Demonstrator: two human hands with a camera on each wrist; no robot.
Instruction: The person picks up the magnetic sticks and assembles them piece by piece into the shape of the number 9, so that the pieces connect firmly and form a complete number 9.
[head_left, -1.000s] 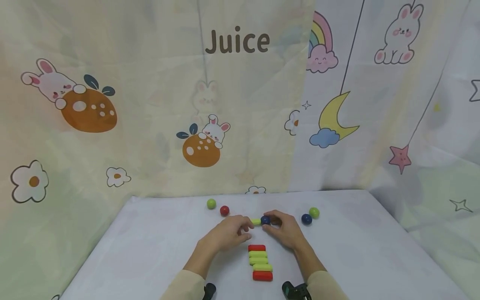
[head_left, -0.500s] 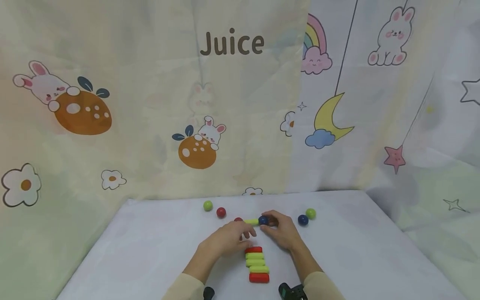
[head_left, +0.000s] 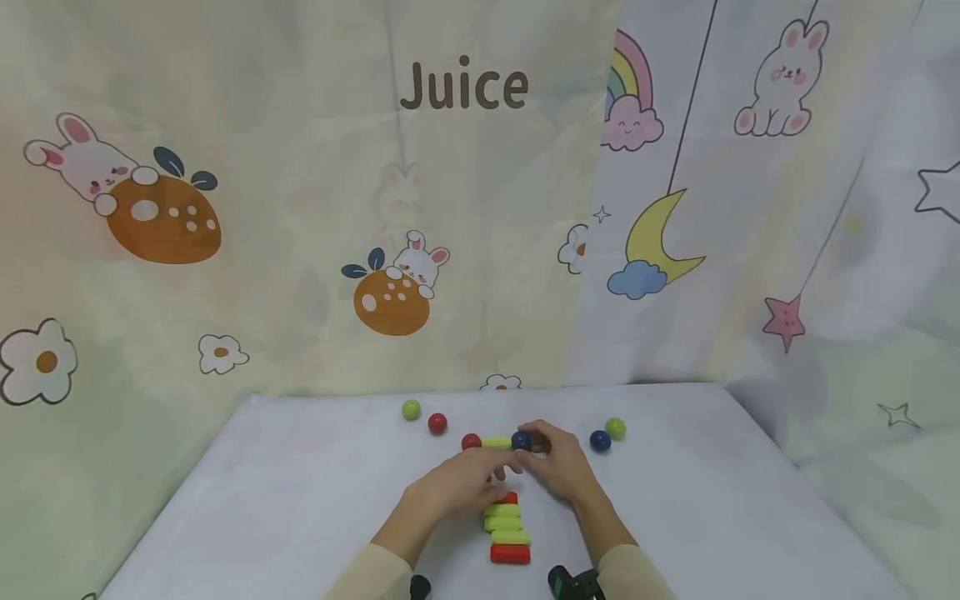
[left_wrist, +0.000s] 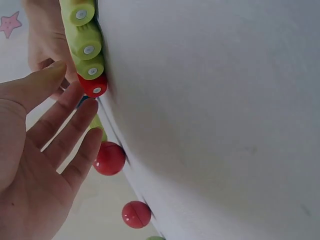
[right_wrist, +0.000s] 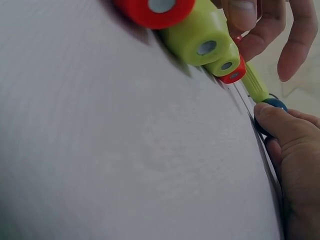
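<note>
A yellow-green magnetic stick (head_left: 496, 442) lies crosswise on the table, with a red ball (head_left: 471, 442) at its left end and a dark blue ball (head_left: 521, 441) at its right. My right hand (head_left: 562, 462) pinches the blue ball between thumb and fingers; the right wrist view shows the thumb (right_wrist: 272, 117) on it. My left hand (head_left: 461, 482) hovers over the far end of a row of sticks, fingers loosely spread and holding nothing. That row has a red stick (head_left: 510, 554) nearest me, several yellow-green sticks (head_left: 506, 524), and another red stick (left_wrist: 95, 87) at the far end, partly covered by the left hand.
Left of the joined pieces lie another red ball (head_left: 437, 423) and a green ball (head_left: 411, 409). To the right, a second blue ball (head_left: 600, 441) sits beside a green ball (head_left: 615, 428). A printed cloth (head_left: 300, 250) hangs behind the white table (head_left: 712, 500).
The left hand has drawn back from the stick's left end towards the row, uncovering the red ball. The right hand keeps its pinch on the blue ball. The head view has shifted slightly.
</note>
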